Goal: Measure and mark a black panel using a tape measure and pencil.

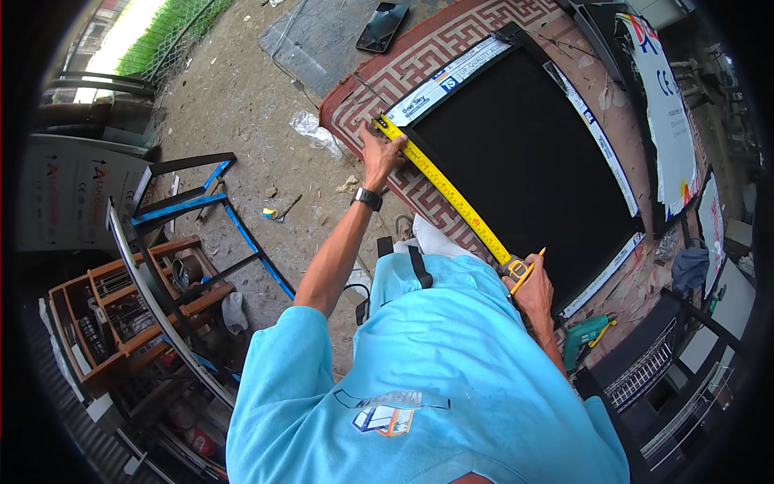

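A yellow tape measure [451, 200] is stretched along the near left edge of a framed black panel [524, 153]. My left hand [379, 153] presses the tape's end against the frame corner, with thumb and fingers around the blade. At the other end, my right hand [535, 294] grips the tape's case [518, 273]. A slim yellow pencil [541, 255] sticks up from the same hand. White printed film [439, 90] covers parts of the black frame. The panel lies flat on a red and cream patterned mat [355, 109].
A phone [382, 27] lies on a grey sheet beyond the mat. A green power drill [586, 339] rests near my right arm. Black frames with blue film [181, 207] and a wooden tool rack [113, 298] stand at left. Film-covered panels [661, 121] lean at right.
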A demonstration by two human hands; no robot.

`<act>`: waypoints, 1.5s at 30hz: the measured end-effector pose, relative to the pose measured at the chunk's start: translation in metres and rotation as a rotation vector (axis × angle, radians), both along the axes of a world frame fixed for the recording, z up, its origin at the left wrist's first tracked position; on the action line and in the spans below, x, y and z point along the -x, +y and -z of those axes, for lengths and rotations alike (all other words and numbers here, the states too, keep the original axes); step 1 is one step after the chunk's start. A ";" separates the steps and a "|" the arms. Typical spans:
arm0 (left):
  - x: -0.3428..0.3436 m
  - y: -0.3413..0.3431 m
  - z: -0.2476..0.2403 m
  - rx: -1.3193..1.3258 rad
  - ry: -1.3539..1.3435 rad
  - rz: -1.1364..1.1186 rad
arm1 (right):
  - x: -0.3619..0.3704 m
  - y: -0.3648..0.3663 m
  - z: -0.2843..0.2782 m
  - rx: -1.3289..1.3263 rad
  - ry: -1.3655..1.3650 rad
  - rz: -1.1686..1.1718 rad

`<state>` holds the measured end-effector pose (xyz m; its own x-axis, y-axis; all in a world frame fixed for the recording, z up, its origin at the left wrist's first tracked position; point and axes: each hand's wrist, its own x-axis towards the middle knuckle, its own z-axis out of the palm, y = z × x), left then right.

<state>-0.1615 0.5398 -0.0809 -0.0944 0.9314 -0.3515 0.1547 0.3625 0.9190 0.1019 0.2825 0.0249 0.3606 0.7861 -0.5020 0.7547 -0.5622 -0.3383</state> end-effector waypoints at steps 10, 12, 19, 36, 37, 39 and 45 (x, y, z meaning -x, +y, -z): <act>-0.078 -0.115 -0.009 0.285 -0.154 0.073 | -0.012 0.009 -0.011 0.110 0.219 -0.057; -0.078 -0.113 -0.008 0.243 -0.168 0.090 | -0.010 0.010 -0.009 0.093 0.166 -0.096; -0.080 -0.120 -0.006 0.327 -0.266 0.189 | -0.007 0.006 -0.009 0.063 0.199 -0.054; -0.075 -0.131 0.016 0.381 -0.143 0.426 | 0.027 0.136 0.036 -0.438 0.975 0.372; -0.076 -0.133 0.024 0.294 -0.050 0.442 | 0.041 0.151 0.043 -0.434 1.058 0.353; -0.079 -0.132 0.017 0.316 -0.082 0.426 | 0.064 0.171 0.063 -0.458 1.164 0.342; -0.078 -0.133 0.022 0.203 0.093 0.435 | 0.102 0.200 0.087 -0.459 1.002 0.274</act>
<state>-0.0840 0.4071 -0.1026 0.2489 0.8050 -0.5385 0.4098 0.4163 0.8117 0.0002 0.4821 -0.0626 0.1473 0.9266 -0.3460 -0.1009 -0.3339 -0.9372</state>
